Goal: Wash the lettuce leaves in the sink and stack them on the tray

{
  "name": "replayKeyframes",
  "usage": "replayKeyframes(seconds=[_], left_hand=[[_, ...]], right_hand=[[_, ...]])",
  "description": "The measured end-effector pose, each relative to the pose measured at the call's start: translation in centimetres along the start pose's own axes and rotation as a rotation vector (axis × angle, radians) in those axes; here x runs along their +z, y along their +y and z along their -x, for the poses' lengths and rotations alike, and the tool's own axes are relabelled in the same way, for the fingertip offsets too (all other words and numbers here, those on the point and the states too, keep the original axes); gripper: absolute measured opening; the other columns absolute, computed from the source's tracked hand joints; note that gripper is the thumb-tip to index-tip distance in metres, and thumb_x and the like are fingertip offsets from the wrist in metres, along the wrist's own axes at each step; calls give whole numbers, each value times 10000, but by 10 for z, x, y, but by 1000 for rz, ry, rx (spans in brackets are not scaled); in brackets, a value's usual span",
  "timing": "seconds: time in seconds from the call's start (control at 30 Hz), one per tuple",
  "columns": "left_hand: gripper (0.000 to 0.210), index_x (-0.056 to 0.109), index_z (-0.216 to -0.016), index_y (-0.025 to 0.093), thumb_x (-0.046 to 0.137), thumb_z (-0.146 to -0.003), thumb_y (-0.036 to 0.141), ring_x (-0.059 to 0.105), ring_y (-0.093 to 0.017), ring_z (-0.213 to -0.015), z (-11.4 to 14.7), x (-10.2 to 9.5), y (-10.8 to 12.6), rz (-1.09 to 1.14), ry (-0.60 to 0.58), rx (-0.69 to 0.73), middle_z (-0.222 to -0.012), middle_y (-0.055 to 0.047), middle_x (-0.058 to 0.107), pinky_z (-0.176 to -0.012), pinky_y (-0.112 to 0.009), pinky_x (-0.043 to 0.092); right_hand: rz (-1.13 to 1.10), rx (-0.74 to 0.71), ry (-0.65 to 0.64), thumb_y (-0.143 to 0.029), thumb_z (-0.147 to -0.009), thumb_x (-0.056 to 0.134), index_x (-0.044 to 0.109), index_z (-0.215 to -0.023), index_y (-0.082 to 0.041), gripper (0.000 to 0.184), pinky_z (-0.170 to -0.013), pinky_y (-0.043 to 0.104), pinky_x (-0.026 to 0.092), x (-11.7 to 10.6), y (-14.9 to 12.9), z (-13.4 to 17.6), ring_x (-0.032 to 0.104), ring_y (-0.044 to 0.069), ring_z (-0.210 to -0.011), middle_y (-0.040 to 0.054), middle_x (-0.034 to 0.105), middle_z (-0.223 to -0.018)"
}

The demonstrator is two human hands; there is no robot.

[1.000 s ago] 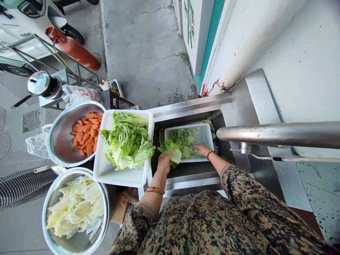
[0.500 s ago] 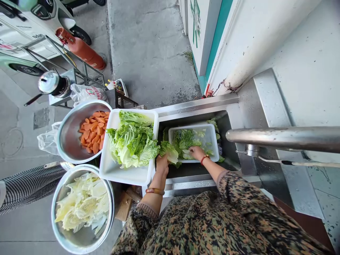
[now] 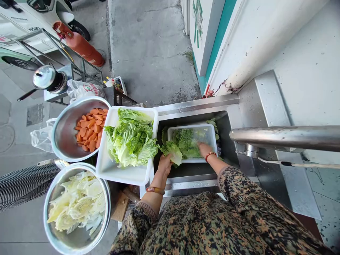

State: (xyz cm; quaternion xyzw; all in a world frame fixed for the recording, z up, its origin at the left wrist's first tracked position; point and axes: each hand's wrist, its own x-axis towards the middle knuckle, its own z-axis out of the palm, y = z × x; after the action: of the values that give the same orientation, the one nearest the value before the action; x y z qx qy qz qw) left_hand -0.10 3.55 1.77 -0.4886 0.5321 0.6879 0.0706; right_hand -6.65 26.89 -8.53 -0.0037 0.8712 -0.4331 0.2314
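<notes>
My left hand [image 3: 164,164] is closed around a few lettuce leaves [image 3: 173,151], just left of a white plastic tub [image 3: 215,141] in the sink. In that tub, green leaves [image 3: 185,139] lie in cloudy water. My right hand [image 3: 204,149] reaches into the tub's right side; its fingers are under the water and blurred, so their hold is hidden. To the left of the sink, a white tray [image 3: 111,170] carries a heap of washed-looking green lettuce [image 3: 132,138].
A metal bowl of sliced carrots [image 3: 91,128] and stacked bowls of pale cabbage leaves [image 3: 79,203] stand on the left. The steel sink [image 3: 225,134] has a thick metal pipe [image 3: 278,140] jutting over its right end. Beyond are a gas cylinder [image 3: 82,44] and a pot [image 3: 45,77].
My right hand has moved rightward and deeper into the tub's water. My left hand has shifted slightly right, still holding lettuce leaves.
</notes>
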Motion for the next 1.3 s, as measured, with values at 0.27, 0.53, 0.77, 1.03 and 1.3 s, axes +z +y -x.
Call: replayKeyframes(seconds=[0.27, 0.53, 0.77, 1.03, 1.3], left_hand=[[306, 614, -1059, 172, 719, -774, 209, 707, -224, -843, 1, 0, 0, -115, -86, -69, -946, -95, 726, -707, -339, 566], [367, 653, -976, 153, 732, -807, 470, 708, -246, -860, 14, 12, -2, 45, -437, -274, -894, -100, 731, -749, -371, 574], [366, 664, -949, 161, 815, -624, 85, 709, -201, -771, -2, -8, 5, 112, -161, -49, -854, -46, 746, -736, -318, 578], [343, 658, -990, 214, 771, -683, 112, 712, -260, -974, -5, -14, 15, 100, -30, 3, -1031, -61, 751, -800, -367, 601], [349, 636, -990, 216, 761, -692, 84, 718, -215, -884, -10, -19, 10, 159, -8, -56, -999, -44, 740, -770, -341, 597]], right_hand=[[-438, -22, -4, -451, -819, 617, 694, -1021, -193, 337, -796, 341, 536, -8, -23, 12, 685, 224, -900, 66, 746, -960], [-444, -335, 163, -282, -849, 617, 766, -916, -232, 171, -934, 363, 521, 24, -90, 66, 660, 204, -1020, 78, 702, -1087], [-264, -124, -148, -240, -964, 403, 683, -1229, -247, 385, -1014, 385, 497, 2, -53, 30, 646, 195, -1175, 73, 695, -1268], [157, -15, -299, -203, -723, 746, 745, -932, -230, 210, -1003, 411, 470, 28, -32, 15, 661, 292, -1113, 106, 739, -1136], [-231, -100, -174, -299, -797, 631, 689, -903, -213, 149, -983, 415, 469, -39, -19, 28, 654, 236, -1045, 56, 725, -1107]])
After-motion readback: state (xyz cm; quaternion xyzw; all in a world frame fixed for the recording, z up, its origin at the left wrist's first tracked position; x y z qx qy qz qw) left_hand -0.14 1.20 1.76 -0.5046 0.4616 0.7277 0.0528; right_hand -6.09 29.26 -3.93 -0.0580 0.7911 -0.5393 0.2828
